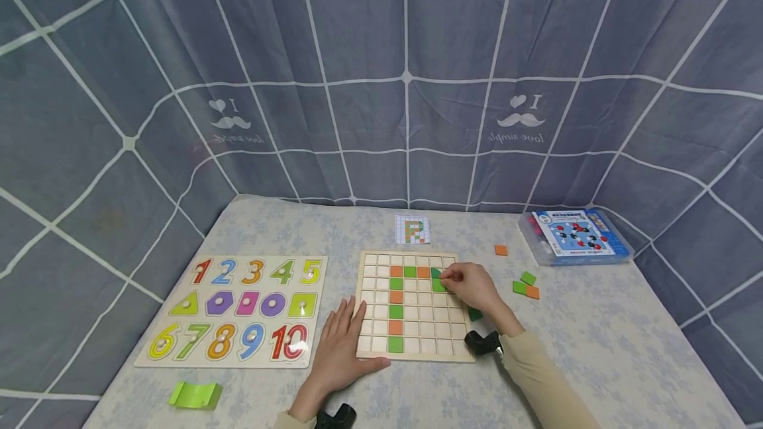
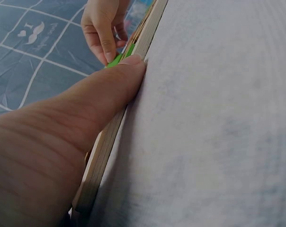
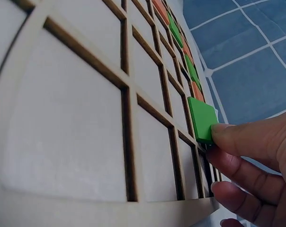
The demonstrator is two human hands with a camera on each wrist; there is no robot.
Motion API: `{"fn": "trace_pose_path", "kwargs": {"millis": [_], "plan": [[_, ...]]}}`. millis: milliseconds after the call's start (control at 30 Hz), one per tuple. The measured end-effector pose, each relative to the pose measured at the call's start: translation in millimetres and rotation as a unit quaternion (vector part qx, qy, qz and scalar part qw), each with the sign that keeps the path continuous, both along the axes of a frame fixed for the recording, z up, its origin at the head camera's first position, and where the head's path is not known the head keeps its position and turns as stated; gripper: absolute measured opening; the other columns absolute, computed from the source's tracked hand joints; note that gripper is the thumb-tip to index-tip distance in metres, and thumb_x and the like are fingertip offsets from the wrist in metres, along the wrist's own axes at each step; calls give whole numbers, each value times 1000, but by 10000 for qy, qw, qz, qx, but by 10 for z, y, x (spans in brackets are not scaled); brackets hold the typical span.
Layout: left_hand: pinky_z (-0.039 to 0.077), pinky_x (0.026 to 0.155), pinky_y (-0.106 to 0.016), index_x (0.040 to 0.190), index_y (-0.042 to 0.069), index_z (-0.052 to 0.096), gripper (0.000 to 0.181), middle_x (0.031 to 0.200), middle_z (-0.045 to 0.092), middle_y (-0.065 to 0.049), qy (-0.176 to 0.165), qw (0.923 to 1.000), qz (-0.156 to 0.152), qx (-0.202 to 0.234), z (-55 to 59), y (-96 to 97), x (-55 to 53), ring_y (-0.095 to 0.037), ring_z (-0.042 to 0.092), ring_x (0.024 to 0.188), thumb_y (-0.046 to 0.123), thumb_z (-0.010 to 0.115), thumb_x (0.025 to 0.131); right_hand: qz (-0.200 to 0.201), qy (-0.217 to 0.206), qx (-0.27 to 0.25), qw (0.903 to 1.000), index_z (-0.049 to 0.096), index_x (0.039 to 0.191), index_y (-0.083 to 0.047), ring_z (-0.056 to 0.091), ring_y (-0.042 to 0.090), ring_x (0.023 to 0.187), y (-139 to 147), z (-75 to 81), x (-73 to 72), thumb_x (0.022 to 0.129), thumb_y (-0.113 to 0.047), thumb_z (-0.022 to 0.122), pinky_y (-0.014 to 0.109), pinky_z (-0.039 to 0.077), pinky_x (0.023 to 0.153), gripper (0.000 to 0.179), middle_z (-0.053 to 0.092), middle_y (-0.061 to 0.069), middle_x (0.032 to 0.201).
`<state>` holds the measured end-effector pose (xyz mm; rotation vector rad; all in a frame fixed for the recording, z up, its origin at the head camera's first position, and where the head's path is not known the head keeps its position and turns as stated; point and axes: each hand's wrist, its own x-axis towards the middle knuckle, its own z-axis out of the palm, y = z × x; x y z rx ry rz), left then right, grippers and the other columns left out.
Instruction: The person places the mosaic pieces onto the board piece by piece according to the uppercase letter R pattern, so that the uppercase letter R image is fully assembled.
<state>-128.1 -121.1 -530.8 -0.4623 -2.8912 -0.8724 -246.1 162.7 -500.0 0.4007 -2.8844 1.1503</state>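
Note:
A wooden grid board [image 1: 422, 330] lies on the table. My left hand [image 1: 341, 346] rests at its near left corner, fingers straight along the left edge and thumb along the near edge; in the left wrist view the thumb [image 2: 119, 78] presses on the wooden rim. Over the upper right cells, my right hand [image 1: 477, 286] pinches a green square tile [image 3: 202, 120] between thumb and fingers, the tile tilted at the grid. Orange tiles [image 1: 396, 296] and green tiles [image 1: 396, 344] fill one column, and more run along an upper row towards the right hand.
A printed pattern card [image 1: 412, 230] lies behind the board. Loose green tiles [image 1: 528, 278] and orange tiles [image 1: 501, 250] lie right, near a plastic box [image 1: 575, 237]. At left are a number puzzle board [image 1: 232, 313] and a lime-green curved block [image 1: 195, 396]. Fabric walls surround the table.

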Motion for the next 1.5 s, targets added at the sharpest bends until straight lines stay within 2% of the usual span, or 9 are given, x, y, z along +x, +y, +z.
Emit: {"fn": "trace_pose_path", "kwargs": {"millis": [367, 667, 967, 1167, 1400, 1500], "plan": [[7, 111, -50, 148, 0, 30, 109, 151, 23, -22, -14, 10000, 14, -41, -2, -1, -2, -36, 11, 141, 65, 70, 70, -1, 95, 205, 9997, 74, 84, -11, 52, 9, 61, 2, -11, -6, 85, -24, 72, 31, 43, 57, 13, 61, -9, 71], [8, 111, -50, 147, 0, 31, 108, 151, 23, -23, 2, 10000, 20, -82, 15, -3, -5, -36, 11, 141, 65, 70, 69, 51, -9, 23, 10000, 73, 79, -16, 52, 10, 59, 3, -1, 9, 83, -16, 75, 31, 44, 57, 4, 60, -9, 68], [7, 111, -49, 148, 1, 30, 108, 151, 23, -22, -67, 10000, 22, -54, 5, 0, -5, -35, 10, 141, 65, 70, 70, 65, -20, -2, 10000, 72, 79, -13, 52, 10, 62, 13, -10, 27, 84, -19, 74, 32, 44, 58, 7, 60, -8, 72], [7, 111, -49, 148, 1, 30, 108, 151, 23, -22, -80, 10000, 26, -7, -3, 2, 0, -35, 10, 141, 64, 70, 70, 131, -2, 28, 9999, 72, 82, -12, 51, 11, 63, 23, -26, 49, 83, -21, 75, 31, 43, 58, 9, 59, -7, 75], [7, 111, -49, 148, 1, 30, 108, 151, 23, -22, -87, 9999, 34, -38, -1, 1, -5, -35, 10, 141, 65, 70, 70, 402, 163, -223, 9988, 73, 90, -11, 49, 13, 65, 108, -41, 74, 85, -16, 73, 31, 42, 59, 7, 60, -7, 78], [7, 111, -49, 148, 1, 30, 108, 151, 23, -22, -70, 10000, 31, -43, -4, -1, -7, -35, 11, 141, 65, 70, 70, 392, 230, -276, 9986, 72, 91, -11, 51, 13, 67, 163, -34, 99, 85, -17, 72, 32, 44, 61, 9, 61, -7, 79]]}}
